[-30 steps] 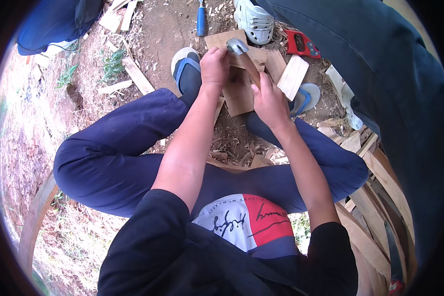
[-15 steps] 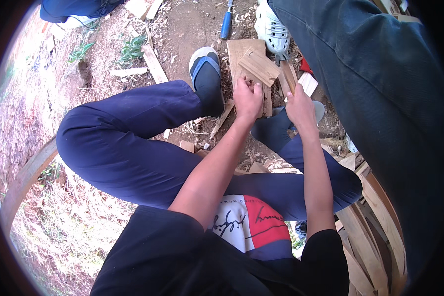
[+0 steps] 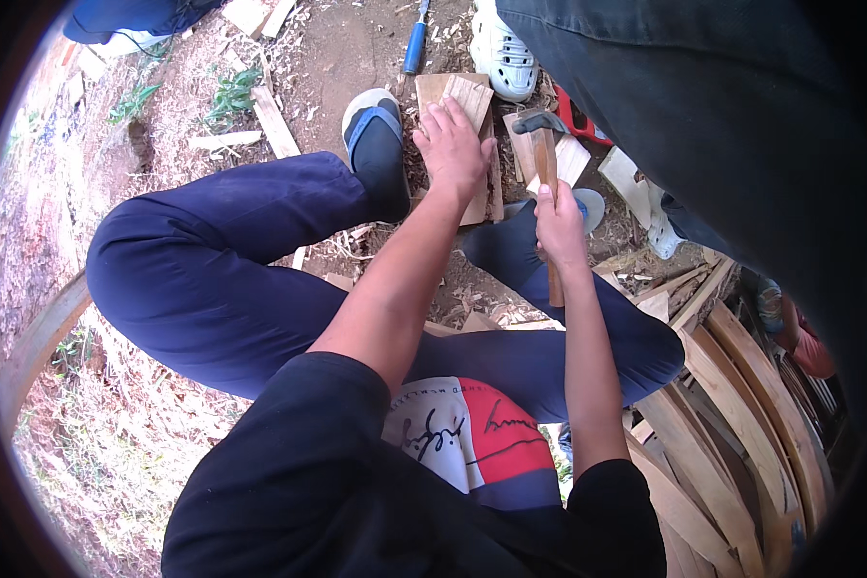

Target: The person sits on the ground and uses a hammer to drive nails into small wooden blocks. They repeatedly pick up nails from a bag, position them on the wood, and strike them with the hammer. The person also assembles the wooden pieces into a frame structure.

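My right hand (image 3: 561, 223) is wrapped round the wooden handle of a hammer (image 3: 546, 159). Its dark metal head is up, beyond the hand, and the handle's end sticks out below the fist. My left hand (image 3: 456, 154) lies with fingers spread across a small wooden piece (image 3: 469, 97), the thumb out to the right. That piece rests on a larger flat board (image 3: 432, 89) on the ground between my feet. Part of the small piece is hidden under my fingers.
A blue-handled chisel (image 3: 414, 48) lies beyond the board. Another person's white clog (image 3: 504, 58) and dark trouser leg (image 3: 703, 116) are close at the right. A red object (image 3: 576, 118) lies behind the hammer. Curved planks (image 3: 732, 424) are stacked at my lower right.
My right hand has raised the hammer, its head now showing upright. My left hand has gone from closed fingers beside the small wooden piece to spread on top, and that piece has turned.
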`<state>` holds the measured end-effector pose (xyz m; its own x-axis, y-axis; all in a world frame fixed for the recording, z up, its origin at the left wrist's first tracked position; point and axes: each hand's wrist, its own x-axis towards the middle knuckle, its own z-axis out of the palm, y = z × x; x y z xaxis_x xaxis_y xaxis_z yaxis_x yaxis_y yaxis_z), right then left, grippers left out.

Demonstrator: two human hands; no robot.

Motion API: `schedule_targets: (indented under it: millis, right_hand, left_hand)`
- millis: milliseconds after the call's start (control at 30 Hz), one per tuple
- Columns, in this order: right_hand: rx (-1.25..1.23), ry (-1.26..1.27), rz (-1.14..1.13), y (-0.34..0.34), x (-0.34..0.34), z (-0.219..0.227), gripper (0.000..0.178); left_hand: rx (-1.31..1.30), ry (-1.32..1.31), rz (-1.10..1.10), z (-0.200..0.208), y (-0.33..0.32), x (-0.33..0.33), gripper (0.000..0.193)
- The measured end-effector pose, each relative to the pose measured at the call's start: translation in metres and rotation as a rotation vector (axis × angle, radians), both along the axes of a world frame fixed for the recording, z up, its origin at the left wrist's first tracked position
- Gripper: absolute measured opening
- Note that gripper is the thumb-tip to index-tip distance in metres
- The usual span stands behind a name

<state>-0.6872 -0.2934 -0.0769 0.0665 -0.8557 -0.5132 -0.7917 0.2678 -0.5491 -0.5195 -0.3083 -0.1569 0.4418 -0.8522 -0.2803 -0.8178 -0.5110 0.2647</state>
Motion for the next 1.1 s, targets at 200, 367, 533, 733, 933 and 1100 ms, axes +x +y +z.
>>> schedule_targets:
  millis: [200,367,533,733,933,1100]
  right_hand:
    - [-0.229,-0.004,0.088,-0.006,0.035,0.006,0.031]
    - [-0.26,0.026,0.172,0.003,0.05,-0.012,0.039]
    - [-0.415,-0.086,0.175,0.004,0.063,0.004,0.038]
    - [-0.36,0.004,0.162,0.002,0.064,-0.004,0.037]
    - [-0.414,-0.107,0.026,-0.004,0.07,0.003,0.032]
    - [-0.356,0.101,0.184,-0.002,0.073,-0.022,0.027]
  left_hand:
    - [-0.037,0.009,-0.28,-0.005,0.021,0.05,0.087]
    - [-0.115,0.044,-0.291,-0.008,0.028,0.054,0.085]
    - [-0.086,0.031,-0.317,-0.011,0.028,0.058,0.085]
    - [-0.103,0.024,-0.334,-0.01,0.025,0.059,0.085]
    - [-0.102,0.016,-0.352,-0.014,0.028,0.06,0.084]
    - [-0.08,0.037,-0.34,-0.01,0.022,0.057,0.085]
